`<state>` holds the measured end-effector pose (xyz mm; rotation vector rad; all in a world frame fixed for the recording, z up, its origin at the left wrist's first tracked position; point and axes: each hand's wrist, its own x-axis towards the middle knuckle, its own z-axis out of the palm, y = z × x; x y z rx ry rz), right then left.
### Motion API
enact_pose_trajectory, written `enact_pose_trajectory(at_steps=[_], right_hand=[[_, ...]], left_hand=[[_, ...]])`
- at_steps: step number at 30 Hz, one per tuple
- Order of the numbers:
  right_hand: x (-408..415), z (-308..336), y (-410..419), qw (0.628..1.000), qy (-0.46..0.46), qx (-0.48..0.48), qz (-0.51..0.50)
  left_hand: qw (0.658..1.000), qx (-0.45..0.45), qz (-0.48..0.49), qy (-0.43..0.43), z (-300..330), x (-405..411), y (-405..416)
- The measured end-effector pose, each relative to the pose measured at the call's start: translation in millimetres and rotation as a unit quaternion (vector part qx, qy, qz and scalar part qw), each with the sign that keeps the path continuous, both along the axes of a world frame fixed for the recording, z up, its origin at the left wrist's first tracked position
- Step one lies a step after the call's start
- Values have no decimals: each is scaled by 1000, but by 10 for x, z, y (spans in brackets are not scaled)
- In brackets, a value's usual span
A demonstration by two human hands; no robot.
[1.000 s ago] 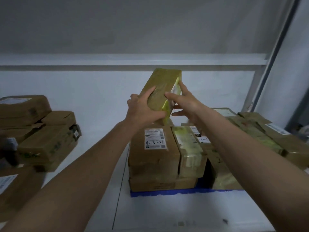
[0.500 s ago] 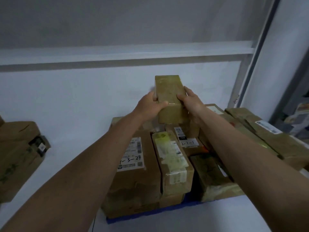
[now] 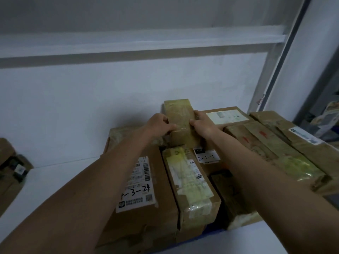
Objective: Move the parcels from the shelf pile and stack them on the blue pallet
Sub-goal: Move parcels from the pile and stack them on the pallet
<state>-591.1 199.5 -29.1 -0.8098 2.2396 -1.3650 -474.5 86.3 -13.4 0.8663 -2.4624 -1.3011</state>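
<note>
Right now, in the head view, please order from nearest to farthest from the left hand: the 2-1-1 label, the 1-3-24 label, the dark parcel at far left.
1. 2-1-1 label, just right, below the left hand.
2. 1-3-24 label, lower, toward the camera.
3. Dark parcel, far left, off the stack.

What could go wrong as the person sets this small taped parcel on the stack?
The small parcel, gripped by the left hand and right hand, sits over the seam between several boxes, so it may tilt or slide. Fingers could be pinched against the labelled box beside it.

Bare floor (image 3: 55, 180) left of the stack; parcels (image 3: 275, 153) crowd its right
</note>
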Motion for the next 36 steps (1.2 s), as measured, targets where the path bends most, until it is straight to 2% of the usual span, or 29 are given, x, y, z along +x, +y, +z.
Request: enact_pose_trajectory(at_steps=[7,14,18,21,26,33,36], right_hand=[[-13,-176,-48,999,-17,26,11],[-9,-195,2,999,-20,44,-1],[-12,-181,41,995,34,96,-3],[32,-157,44,982,118,148,5],[112,-153,66,962,185,197,27],[234,-102,113,933,276,229,41],[262,-77,101,926,297,227,41]], left_hand=[[994,-62,-57,-68,-135,-32,-67],[991,-86,-69,-76,-130,-73,-50],[992,-70,-93,-57,-119,-95,-24],[992,-69,-89,-59,-145,-115,-17],[989,-84,-61,-107,-184,-134,6],[990,-56,-74,-106,-171,-140,45],[988,-71,-91,-107,-154,-130,65]])
